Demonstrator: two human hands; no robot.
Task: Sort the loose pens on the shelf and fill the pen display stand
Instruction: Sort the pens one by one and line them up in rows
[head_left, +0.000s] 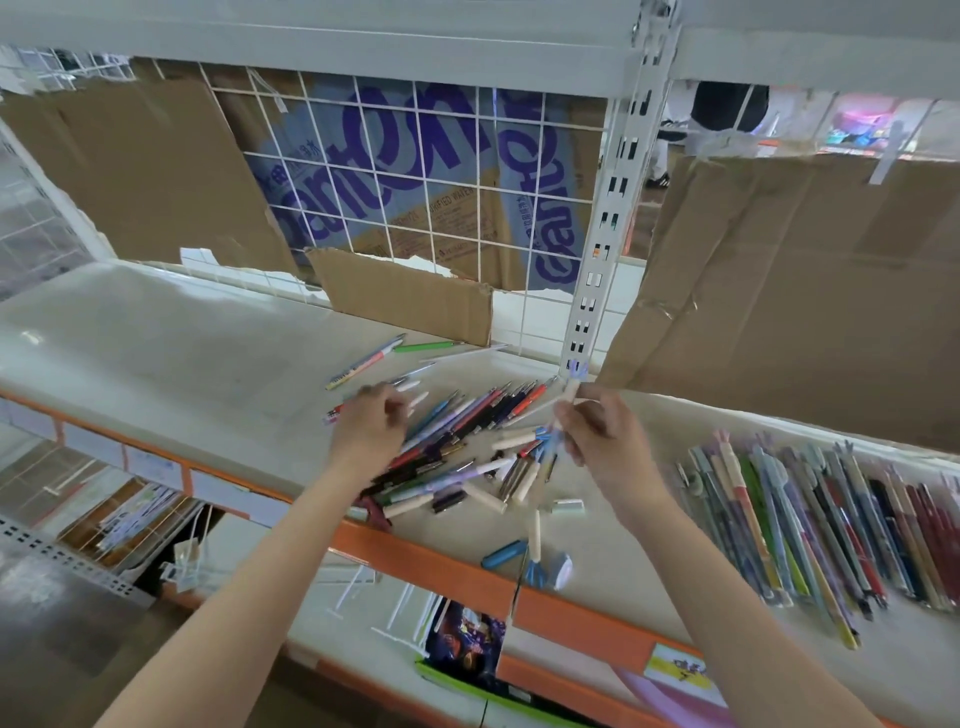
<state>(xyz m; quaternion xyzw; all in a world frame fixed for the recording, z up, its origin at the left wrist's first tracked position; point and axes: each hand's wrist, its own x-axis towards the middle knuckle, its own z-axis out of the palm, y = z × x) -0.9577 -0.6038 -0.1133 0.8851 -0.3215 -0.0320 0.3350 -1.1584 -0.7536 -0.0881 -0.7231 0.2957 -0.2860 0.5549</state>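
Sorting loose pens on a pale shelf (171, 332).
Right hand (605, 431) pinching upright white-and-blue pens (563, 410); left hand (371, 423), fingers loosely curled, reaching over jumbled multicoloured pen heap (457, 447). Sorted row of pens (810, 509) lying far right.

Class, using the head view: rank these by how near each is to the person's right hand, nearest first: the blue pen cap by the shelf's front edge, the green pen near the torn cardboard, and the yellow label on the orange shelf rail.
1. Blue pen cap: just below the right hand, at the front edge.
2. Green pen: up and left, at the back by the torn cardboard.
3. Yellow label: far below, on the orange rail.
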